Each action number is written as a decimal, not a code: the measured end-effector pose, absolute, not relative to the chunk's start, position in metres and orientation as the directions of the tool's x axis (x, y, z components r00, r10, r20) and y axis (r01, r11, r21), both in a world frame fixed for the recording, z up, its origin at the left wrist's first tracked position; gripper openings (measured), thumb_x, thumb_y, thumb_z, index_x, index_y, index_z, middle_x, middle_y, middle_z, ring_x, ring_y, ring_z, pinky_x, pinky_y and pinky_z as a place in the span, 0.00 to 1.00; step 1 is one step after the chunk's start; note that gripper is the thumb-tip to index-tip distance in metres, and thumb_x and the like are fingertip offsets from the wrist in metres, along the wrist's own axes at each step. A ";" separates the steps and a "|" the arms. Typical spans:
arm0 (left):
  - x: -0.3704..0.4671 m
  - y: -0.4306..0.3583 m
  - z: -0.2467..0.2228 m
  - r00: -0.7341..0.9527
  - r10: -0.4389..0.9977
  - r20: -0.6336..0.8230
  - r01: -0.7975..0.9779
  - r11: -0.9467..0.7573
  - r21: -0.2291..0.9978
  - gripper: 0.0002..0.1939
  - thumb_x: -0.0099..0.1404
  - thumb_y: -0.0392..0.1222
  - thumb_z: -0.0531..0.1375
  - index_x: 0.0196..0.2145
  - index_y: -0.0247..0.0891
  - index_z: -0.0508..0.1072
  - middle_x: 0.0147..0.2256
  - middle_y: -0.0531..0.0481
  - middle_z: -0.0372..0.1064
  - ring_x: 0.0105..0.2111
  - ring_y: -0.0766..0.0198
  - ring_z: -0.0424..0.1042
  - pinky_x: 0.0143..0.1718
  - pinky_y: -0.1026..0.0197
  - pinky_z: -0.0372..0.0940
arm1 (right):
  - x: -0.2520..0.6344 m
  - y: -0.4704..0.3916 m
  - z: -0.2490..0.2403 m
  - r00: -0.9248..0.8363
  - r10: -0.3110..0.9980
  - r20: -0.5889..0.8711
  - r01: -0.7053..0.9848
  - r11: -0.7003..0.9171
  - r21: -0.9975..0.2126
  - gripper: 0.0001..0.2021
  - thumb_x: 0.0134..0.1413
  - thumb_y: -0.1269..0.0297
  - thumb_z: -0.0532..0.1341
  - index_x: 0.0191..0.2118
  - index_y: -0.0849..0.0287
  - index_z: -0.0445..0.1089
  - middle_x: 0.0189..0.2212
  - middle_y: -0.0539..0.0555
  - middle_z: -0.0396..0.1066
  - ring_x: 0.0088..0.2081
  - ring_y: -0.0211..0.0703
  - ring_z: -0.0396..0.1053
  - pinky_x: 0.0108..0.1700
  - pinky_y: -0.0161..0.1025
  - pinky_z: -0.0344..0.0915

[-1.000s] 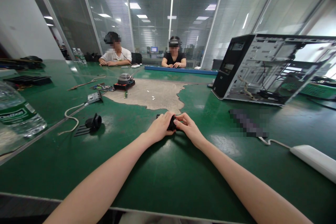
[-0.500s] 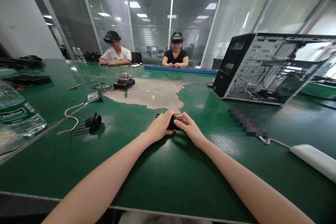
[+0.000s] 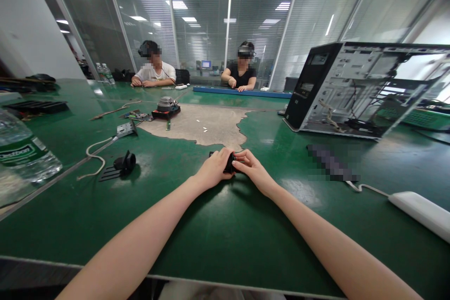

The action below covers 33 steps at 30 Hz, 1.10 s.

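Between my two hands is a small black part [image 3: 229, 163], mostly covered by fingers, so its kind cannot be made out. My left hand [image 3: 215, 167] is wrapped round its left side, and a black end sticks out past the knuckles. From the right, my right hand [image 3: 250, 165] grips the same part with thumb and fingertips. Both hands are just above or on the green table [image 3: 225, 234], short of the bare tan patch [image 3: 221, 124]. To the left lies a black plastic piece with prongs [image 3: 123, 164].
An opened computer case [image 3: 316, 89] stands at the right, near a blurred phone-like object [image 3: 330, 161] and a white power strip [image 3: 422, 213]. Left are a water bottle [image 3: 26, 150], a metal bracket with cable [image 3: 125, 129] and a heatsink fan [image 3: 166, 107]. Two people sit across the table.
My hands and the black part stay almost in place. Across the table, the person in black has shifted to the right and moved their arms.
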State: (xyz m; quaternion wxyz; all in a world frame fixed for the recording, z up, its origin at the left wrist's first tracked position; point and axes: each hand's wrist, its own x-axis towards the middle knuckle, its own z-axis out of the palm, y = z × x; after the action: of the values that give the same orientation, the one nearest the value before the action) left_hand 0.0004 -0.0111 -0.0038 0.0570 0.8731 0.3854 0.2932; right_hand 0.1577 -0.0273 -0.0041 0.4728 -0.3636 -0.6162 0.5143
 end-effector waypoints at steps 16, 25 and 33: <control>0.001 -0.009 -0.005 0.536 0.697 0.476 0.630 -0.706 0.324 0.30 0.47 0.36 0.62 0.47 0.39 0.53 0.43 0.47 0.59 0.41 0.57 0.62 0.41 0.56 0.60 | 0.157 -0.028 -0.005 -0.289 0.930 0.229 -0.046 0.225 -0.973 0.10 0.44 0.62 0.60 0.33 0.54 0.59 0.32 0.47 0.65 0.36 0.36 0.64 0.41 0.38 0.60; 0.000 -0.010 -0.005 0.536 0.699 0.473 0.634 -0.703 0.321 0.29 0.48 0.37 0.61 0.46 0.40 0.53 0.43 0.48 0.59 0.41 0.57 0.62 0.40 0.56 0.60 | 0.157 -0.023 -0.009 -0.229 0.956 0.183 0.036 0.196 -0.980 0.13 0.43 0.60 0.60 0.36 0.56 0.60 0.34 0.50 0.64 0.36 0.37 0.64 0.42 0.40 0.60; 0.000 -0.011 -0.004 0.526 0.717 0.458 0.640 -0.688 0.342 0.29 0.48 0.36 0.61 0.47 0.40 0.53 0.43 0.48 0.59 0.41 0.57 0.62 0.41 0.55 0.60 | 0.157 -0.029 -0.005 -0.294 0.930 0.221 -0.038 0.219 -0.975 0.10 0.45 0.62 0.59 0.34 0.54 0.58 0.32 0.48 0.65 0.35 0.36 0.65 0.40 0.39 0.61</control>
State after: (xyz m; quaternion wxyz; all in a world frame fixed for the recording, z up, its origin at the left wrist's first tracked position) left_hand 0.0005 -0.0106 -0.0043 0.0657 0.8710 0.3893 0.2924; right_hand 0.1574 -0.0286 -0.0051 0.4733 -0.3590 -0.6209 0.5114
